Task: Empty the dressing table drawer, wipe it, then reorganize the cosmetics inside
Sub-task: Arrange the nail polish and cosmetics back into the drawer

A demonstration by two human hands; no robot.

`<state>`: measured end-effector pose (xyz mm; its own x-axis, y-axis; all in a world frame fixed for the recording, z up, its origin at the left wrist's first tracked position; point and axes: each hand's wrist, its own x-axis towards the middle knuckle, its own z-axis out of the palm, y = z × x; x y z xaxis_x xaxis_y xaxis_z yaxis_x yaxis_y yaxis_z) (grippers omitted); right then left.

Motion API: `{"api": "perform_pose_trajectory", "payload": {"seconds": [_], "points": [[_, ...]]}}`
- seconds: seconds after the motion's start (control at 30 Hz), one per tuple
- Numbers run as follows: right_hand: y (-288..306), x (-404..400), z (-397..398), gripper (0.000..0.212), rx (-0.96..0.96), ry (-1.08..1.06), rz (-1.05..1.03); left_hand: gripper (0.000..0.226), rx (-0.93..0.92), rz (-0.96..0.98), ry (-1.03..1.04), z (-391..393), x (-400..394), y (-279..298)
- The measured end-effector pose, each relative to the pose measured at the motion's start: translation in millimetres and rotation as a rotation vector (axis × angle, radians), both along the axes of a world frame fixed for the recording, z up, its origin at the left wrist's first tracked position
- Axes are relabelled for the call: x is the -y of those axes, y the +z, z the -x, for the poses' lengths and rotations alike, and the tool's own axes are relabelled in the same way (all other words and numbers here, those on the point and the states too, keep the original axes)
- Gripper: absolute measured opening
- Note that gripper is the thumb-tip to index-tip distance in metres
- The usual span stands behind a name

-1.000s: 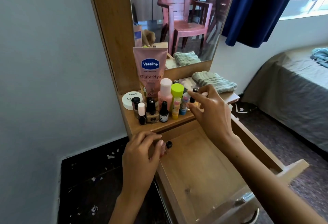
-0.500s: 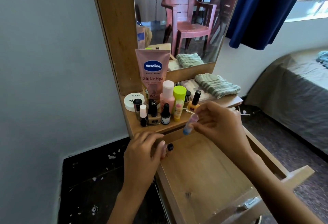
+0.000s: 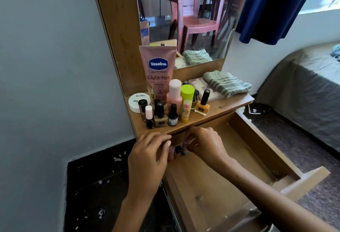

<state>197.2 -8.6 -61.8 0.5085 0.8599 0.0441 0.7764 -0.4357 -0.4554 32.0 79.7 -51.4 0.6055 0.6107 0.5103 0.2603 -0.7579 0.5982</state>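
The reorganizing step appears underway: the right hand (image 3: pixel 204 142) pinches a small pink-and-blue tube (image 3: pixel 184 148) and stands it in the back left corner of the open drawer (image 3: pixel 217 173). The left hand (image 3: pixel 149 155) curls round a pinkish bottle (image 3: pixel 171 151) there; a dark cap (image 3: pixel 178 148) sits between them. Next, probably, fetch another from the cosmetics (image 3: pixel 171 103) crowding the desk (image 3: pixel 220 107), lifting without toppling neighbours. A folded green cloth (image 3: pixel 227 83) lies right; mirror (image 3: pixel 185 16) above, bed (image 3: pixel 303 92) beside.
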Motion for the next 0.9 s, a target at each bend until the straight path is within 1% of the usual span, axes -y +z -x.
{"api": "perform_pose_trajectory", "payload": {"seconds": [0.13, 0.27, 0.33, 0.4, 0.47, 0.53, 0.57, 0.63, 0.7, 0.8, 0.9], "points": [[-0.7, 1.8, 0.5, 0.021, 0.006, -0.003, 0.01, 0.019, 0.034, -0.009, -0.003, -0.7, -0.8, 4.2], [4.1, 7.1, 3.0, 0.033, 0.03, -0.014, 0.012, 0.019, 0.07, -0.031, -0.018, -7.2, 0.7, 11.7], [15.5, 12.0, 3.8, 0.034, 0.068, -0.053, -0.008, 0.019, 0.078, -0.059, -0.031, -9.4, 1.4, 13.9], [33.9, 17.5, 5.3, 0.027, 0.087, -0.115, -0.119, 0.019, 0.067, -0.088, -0.044, -7.4, 2.8, 12.1], [54.3, 20.7, 6.8, 0.022, 0.116, -0.182, -0.313, 0.023, 0.034, -0.104, -0.06, -3.6, 6.5, 5.0], [67.9, 17.8, 8.9, 0.026, 0.159, -0.188, -0.489, 0.028, 0.008, -0.111, -0.077, -1.2, 11.6, -3.2], [71.2, 14.5, 9.9, 0.031, 0.171, -0.173, -0.534, 0.029, 0.006, -0.116, -0.082, -1.2, 13.7, -5.7], [69.8, 5.8, 9.9, 0.042, 0.223, -0.15, -0.537, 0.03, 0.011, -0.134, -0.093, -3.2, 15.3, -5.3], [63.6, -1.2, 8.8, 0.044, 0.299, -0.153, -0.496, 0.029, 0.02, -0.142, -0.098, -5.4, 14.4, -0.3], [56.2, -5.7, 8.5, 0.036, 0.334, -0.162, -0.497, 0.03, 0.016, -0.123, -0.085, -4.8, 12.4, 5.5], [54.2, -6.3, 9.4, 0.027, 0.268, -0.156, -0.528, 0.03, 0.012, -0.102, -0.061, -2.5, 12.4, 3.9]]}}
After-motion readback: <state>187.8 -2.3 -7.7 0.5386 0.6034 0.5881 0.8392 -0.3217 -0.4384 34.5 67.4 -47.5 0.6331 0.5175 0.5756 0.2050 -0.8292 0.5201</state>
